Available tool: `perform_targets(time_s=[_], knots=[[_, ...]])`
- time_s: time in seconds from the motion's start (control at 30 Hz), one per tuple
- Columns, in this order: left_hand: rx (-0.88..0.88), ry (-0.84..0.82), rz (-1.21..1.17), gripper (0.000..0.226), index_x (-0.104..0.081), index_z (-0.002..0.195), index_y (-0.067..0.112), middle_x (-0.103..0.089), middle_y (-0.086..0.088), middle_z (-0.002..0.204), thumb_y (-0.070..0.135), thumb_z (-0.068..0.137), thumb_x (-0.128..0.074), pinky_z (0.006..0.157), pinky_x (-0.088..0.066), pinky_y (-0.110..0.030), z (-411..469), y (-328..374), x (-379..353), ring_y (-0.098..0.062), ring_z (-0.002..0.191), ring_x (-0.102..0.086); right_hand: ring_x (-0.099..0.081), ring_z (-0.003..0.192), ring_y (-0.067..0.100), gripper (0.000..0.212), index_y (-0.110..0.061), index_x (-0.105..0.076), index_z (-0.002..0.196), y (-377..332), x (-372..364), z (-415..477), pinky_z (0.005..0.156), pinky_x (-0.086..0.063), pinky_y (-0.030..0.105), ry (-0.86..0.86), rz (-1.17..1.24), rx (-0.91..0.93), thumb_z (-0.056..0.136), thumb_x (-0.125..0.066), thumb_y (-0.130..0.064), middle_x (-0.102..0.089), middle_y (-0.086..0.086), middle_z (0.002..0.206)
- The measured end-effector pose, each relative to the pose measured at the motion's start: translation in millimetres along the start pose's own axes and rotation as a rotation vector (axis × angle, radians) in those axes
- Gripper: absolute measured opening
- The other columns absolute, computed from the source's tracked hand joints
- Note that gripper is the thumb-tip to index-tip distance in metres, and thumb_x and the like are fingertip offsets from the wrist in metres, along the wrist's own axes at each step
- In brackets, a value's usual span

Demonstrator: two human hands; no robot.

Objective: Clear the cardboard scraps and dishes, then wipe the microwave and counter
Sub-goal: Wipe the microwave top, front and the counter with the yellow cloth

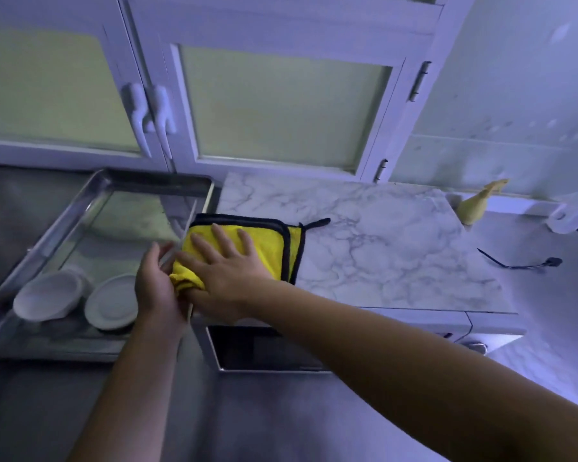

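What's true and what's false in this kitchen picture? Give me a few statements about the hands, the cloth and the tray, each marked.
The right hand lies flat on the yellow cloth. True.
The cloth lies inside the metal tray. False: it lies on the marbled surface, next to the tray.
Two white dishes sit in the tray. True.
The cabinet doors stand open. False: they are shut.
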State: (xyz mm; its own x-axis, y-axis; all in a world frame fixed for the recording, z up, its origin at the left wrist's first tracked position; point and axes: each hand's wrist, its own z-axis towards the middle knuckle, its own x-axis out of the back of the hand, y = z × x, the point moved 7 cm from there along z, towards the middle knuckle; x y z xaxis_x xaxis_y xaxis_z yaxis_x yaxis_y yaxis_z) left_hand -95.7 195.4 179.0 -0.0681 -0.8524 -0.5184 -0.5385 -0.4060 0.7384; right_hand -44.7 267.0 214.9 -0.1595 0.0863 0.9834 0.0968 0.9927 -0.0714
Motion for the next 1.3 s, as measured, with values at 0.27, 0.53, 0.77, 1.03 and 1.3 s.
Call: perform_targets(time_s=[0.27,0.53,0.77,1.03,1.3], knots=[[-0.220,-0.082,0.547,0.040,-0.058,0.127,0.024,-0.061,-0.009,0.134,0.042,0.092,-0.057,0.108,-0.044,-0.041,16.0,12.2,-20.7,-0.027,0.123,-0.058,0.014,0.154,0.014,0.060,-0.048,-0.002,0.156,111.3,3.0,-47.4,0.123,0.011,0.045,0.057,0.093,-0.035,0.103,-0.029,-0.051,0.006,-0.012,0.167],[-0.367,-0.192,1.591,0.058,-0.023,0.147,0.045,-0.026,-0.009,0.158,0.055,0.095,-0.046,0.108,-0.034,-0.050,13.9,-13.5,-66.7,-0.033,0.140,-0.036,0.010,0.153,0.007,0.055,-0.058,0.002,0.150,308.5,-10.2,-188.8,0.123,0.006,0.038,0.121,0.184,-0.646,0.102,-0.025,-0.057,0.006,-0.019,0.165],[-0.397,-0.168,1.648,0.052,-0.020,0.138,0.055,-0.030,-0.009,0.153,0.062,0.091,-0.041,0.098,-0.039,-0.051,7.8,-10.5,-66.4,-0.037,0.131,-0.044,0.006,0.154,0.010,0.059,-0.055,-0.004,0.153,352.9,-14.6,-211.9,0.122,-0.005,0.048,0.178,0.250,-0.887,0.099,-0.029,-0.058,0.003,-0.019,0.166],[-0.541,-0.165,1.892,0.067,-0.024,0.156,0.026,-0.018,-0.022,0.160,0.057,0.096,-0.022,0.117,-0.020,-0.049,4.5,-15.1,-75.7,-0.040,0.146,-0.018,0.010,0.154,0.031,0.070,-0.039,0.000,0.158,366.6,6.3,-109.0,0.118,0.005,0.065,0.088,0.261,-1.111,0.095,-0.014,-0.067,0.009,-0.003,0.168],[-0.654,-0.242,1.867,0.069,-0.005,0.159,0.013,-0.002,-0.012,0.167,0.049,0.101,-0.013,0.124,-0.007,-0.045,-8.7,-19.2,-80.4,-0.028,0.154,-0.001,0.012,0.154,0.028,0.071,-0.038,-0.001,0.158,153.0,21.6,78.9,0.118,0.007,0.062,0.070,0.152,-0.383,0.097,-0.019,-0.068,0.008,-0.004,0.168]])
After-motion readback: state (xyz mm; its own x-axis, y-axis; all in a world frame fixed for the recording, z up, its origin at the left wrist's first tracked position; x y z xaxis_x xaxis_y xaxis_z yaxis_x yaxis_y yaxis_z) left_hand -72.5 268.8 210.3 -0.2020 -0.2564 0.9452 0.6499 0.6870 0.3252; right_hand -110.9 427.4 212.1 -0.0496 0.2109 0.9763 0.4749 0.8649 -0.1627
